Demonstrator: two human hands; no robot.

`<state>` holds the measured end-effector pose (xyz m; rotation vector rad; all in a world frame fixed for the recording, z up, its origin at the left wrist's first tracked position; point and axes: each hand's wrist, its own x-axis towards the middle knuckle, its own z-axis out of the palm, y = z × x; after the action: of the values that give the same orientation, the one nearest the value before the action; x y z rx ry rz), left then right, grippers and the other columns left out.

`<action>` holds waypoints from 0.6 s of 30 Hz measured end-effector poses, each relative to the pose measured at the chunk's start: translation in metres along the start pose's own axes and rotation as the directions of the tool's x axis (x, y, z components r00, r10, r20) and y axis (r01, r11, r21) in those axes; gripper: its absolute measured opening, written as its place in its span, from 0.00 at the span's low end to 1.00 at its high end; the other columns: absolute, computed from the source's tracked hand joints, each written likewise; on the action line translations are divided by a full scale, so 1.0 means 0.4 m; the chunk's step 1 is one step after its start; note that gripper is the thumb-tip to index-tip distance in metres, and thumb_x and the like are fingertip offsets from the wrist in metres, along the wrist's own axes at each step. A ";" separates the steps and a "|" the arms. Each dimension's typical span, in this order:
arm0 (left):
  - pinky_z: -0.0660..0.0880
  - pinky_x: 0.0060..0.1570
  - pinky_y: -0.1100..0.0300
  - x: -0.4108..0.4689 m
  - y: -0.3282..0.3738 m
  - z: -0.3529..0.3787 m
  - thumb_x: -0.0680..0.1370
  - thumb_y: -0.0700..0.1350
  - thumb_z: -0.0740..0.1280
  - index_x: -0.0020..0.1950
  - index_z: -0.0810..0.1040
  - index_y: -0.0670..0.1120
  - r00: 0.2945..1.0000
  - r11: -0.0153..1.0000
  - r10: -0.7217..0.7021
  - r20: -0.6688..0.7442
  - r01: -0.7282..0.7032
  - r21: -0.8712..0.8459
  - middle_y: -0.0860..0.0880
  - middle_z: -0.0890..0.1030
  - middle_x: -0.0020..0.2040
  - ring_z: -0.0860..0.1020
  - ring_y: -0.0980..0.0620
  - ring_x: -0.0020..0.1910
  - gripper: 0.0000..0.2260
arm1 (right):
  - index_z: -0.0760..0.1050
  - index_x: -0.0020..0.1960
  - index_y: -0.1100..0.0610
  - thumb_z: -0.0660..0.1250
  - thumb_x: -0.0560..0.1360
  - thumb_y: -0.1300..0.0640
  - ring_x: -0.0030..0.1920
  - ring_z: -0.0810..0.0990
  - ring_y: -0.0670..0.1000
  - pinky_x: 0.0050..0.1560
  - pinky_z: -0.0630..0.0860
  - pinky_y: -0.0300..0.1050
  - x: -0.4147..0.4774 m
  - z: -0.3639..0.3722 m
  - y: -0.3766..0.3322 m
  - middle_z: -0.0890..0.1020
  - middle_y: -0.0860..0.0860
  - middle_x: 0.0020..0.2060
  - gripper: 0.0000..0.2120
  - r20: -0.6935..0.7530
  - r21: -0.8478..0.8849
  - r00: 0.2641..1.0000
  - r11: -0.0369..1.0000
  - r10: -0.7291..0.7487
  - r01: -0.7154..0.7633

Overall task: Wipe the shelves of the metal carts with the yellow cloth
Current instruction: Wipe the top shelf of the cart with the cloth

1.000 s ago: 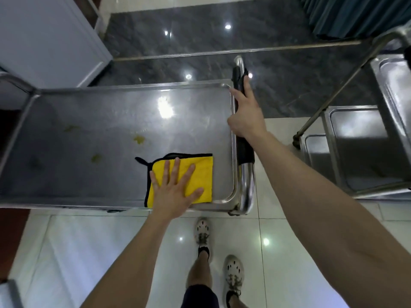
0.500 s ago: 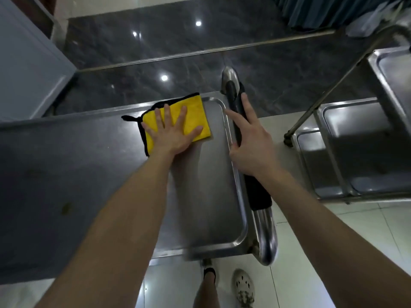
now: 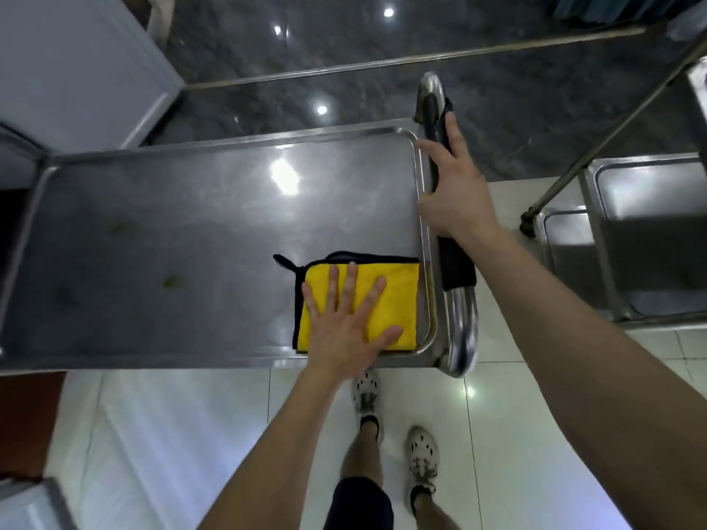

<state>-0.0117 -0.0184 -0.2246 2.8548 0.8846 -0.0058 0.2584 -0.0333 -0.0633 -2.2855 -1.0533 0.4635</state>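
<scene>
The cart's rimmed top shelf (image 3: 191, 208) holds yellowish spots (image 3: 172, 281) at left and the yellow cloth (image 3: 399, 300) in its near right corner, pressed by the left hand (image 3: 344, 334), fingers spread, while the right hand (image 3: 455, 197) rests on the handle (image 3: 457, 267), visible fingers straight

A white cabinet (image 3: 76, 66) borders the dark marble floor (image 3: 306, 51), and pale shoes (image 3: 422, 449) stand on white floor tiles (image 3: 153, 434).
</scene>
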 end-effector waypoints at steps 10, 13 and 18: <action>0.37 0.79 0.25 -0.026 -0.323 -0.097 0.76 0.84 0.46 0.85 0.37 0.72 0.927 0.958 -0.284 0.244 0.285 0.033 0.55 0.31 0.87 0.30 0.47 0.86 0.41 | 0.65 0.82 0.44 0.68 0.72 0.68 0.71 0.76 0.62 0.64 0.77 0.51 -0.012 -0.002 -0.006 0.42 0.38 0.86 0.42 0.026 -0.008 0.999 1.000 0.023 -0.023; 0.34 0.78 0.24 0.124 -0.427 -0.131 0.74 0.86 0.46 0.84 0.36 0.74 0.884 0.919 -0.371 0.283 0.394 -0.025 0.55 0.31 0.87 0.29 0.47 0.86 0.42 | 0.65 0.82 0.44 0.68 0.74 0.68 0.70 0.77 0.61 0.64 0.76 0.49 -0.013 0.005 -0.004 0.43 0.39 0.86 0.41 -0.001 -0.015 1.000 1.000 0.020 -0.020; 0.33 0.76 0.22 0.452 -0.436 -0.154 0.69 0.89 0.41 0.86 0.40 0.70 0.862 0.885 -0.436 0.259 0.463 -0.052 0.51 0.34 0.89 0.31 0.44 0.86 0.48 | 0.66 0.81 0.46 0.68 0.73 0.68 0.63 0.80 0.60 0.56 0.73 0.45 -0.005 0.024 0.004 0.42 0.41 0.86 0.39 -0.045 -0.074 0.999 0.997 -0.001 -0.003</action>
<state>0.0368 0.2342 -0.1976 2.4088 1.4187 -0.3375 0.2531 -0.0321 -0.0715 -2.3506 -1.0636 0.3777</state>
